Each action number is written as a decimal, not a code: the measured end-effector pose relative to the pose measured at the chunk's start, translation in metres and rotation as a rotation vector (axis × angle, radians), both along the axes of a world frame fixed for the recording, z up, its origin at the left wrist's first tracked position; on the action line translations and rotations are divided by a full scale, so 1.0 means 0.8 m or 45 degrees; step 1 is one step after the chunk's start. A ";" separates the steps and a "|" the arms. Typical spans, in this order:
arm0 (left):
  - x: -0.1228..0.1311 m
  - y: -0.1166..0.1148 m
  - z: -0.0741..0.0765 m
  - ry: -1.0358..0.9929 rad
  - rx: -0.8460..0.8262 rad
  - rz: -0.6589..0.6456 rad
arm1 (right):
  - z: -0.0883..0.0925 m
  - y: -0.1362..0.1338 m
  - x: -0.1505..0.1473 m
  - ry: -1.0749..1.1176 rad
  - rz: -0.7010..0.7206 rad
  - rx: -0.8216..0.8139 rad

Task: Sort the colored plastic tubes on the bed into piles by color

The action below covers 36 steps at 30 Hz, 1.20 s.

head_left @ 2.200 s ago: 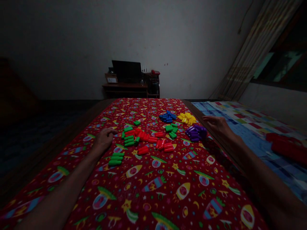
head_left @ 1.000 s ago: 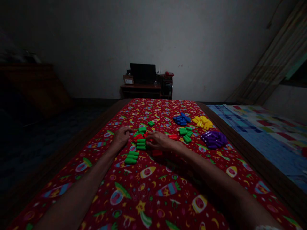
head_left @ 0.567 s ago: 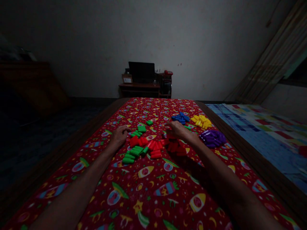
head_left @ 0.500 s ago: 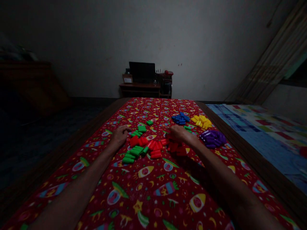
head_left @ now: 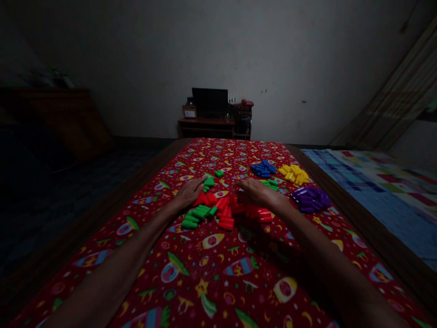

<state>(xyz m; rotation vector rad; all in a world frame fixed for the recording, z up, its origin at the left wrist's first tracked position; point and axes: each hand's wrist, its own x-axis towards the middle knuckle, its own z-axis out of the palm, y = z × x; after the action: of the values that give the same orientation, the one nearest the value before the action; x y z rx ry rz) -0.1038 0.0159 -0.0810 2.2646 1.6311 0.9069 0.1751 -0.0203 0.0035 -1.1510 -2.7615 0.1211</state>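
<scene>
My left hand (head_left: 190, 192) lies low over the left side of the pieces, its fingers stretched out. Its fingertips touch or cover part of a small group of green cylinders (head_left: 208, 183) and the edge of some red cylinders (head_left: 209, 199). My right hand (head_left: 255, 190) hovers over the spread of red cylinders (head_left: 226, 222), back upward and fingers bent down; shadow hides the fingertips and anything in them. More green cylinders (head_left: 198, 213) lie in front of my left hand. Other green cylinders (head_left: 271, 184) show just beyond my right hand.
Separate piles of blue cylinders (head_left: 263, 169), yellow cylinders (head_left: 294, 174) and purple cylinders (head_left: 310, 199) lie on the right. A lone green piece (head_left: 219, 173) sits farther back. Everything rests on a red patterned cloth (head_left: 218, 273). A desk with a monitor (head_left: 210, 102) stands by the wall.
My left hand has moved right and onto the green and red cylinders, its fingers straighter. My right hand has shifted slightly, uncovering more red cylinders. The whole view has swung a little left.
</scene>
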 end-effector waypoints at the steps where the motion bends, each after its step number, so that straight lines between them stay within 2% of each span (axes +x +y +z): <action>1: 0.006 -0.002 0.002 -0.026 -0.031 -0.029 | -0.004 0.004 0.000 0.006 0.004 -0.031; 4: 0.026 -0.010 0.009 -0.186 -0.141 -0.134 | -0.021 0.017 -0.004 0.114 0.040 -0.122; 8: 0.050 -0.023 0.022 -0.395 -0.156 -0.188 | -0.042 0.025 -0.014 0.335 -0.043 -0.003; 11: 0.064 -0.032 0.034 -0.433 -0.127 -0.185 | -0.045 0.022 -0.022 0.425 0.054 -0.004; 14: 0.068 -0.036 0.044 -0.357 -0.087 -0.156 | -0.032 0.020 -0.023 0.375 0.044 -0.043; 18: 0.051 -0.027 0.041 -0.112 0.003 -0.066 | -0.003 0.027 0.000 0.208 -0.187 -0.023; 23: 0.016 -0.008 0.030 0.213 -0.100 0.096 | 0.015 0.047 0.046 -0.154 -0.466 -0.155; 26: 0.011 -0.006 0.036 0.185 -0.144 0.150 | 0.016 0.055 0.061 -0.195 -0.552 -0.119; 28: 0.014 -0.009 0.043 0.040 -0.136 0.163 | 0.017 0.054 0.060 -0.119 -0.564 -0.018; 30: 0.022 -0.015 0.052 -0.207 -0.129 0.175 | 0.018 0.049 0.049 0.016 -0.499 0.070; 33: 0.041 -0.027 0.064 -0.530 -0.130 0.138 | 0.014 0.034 0.019 0.312 -0.224 0.048; 36: 0.066 -0.041 0.072 -0.613 -0.111 -0.003 | 0.006 0.020 -0.009 0.554 0.046 -0.027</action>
<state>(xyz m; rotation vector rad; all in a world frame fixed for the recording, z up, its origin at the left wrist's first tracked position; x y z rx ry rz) -0.0510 -0.0172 -0.0236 1.8036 1.4159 1.2345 0.1682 -0.0044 0.0082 -0.9448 -2.3997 0.3600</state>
